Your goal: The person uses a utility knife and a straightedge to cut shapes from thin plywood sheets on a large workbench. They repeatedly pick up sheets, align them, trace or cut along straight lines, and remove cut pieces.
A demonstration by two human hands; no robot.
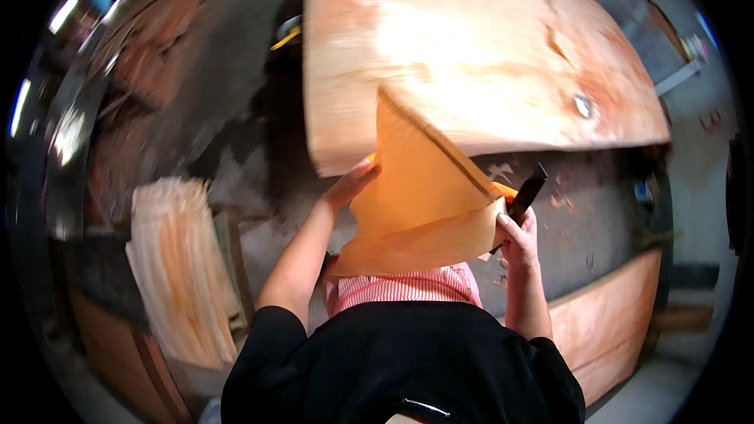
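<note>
I hold up a thin orange-tan wood veneer piece, bent and roughly triangular, in front of my chest. My left hand presses against its left edge with fingers stretched along it. My right hand pinches its lower right corner and also grips a dark flat tool that points up and to the right. Behind the piece lies a large pale reddish veneer sheet on a work surface.
A stack of pale veneer strips lies at the left. Another reddish sheet or board runs along the lower right. The grey floor carries scraps. Stacked reddish boards sit at the upper left, blurred.
</note>
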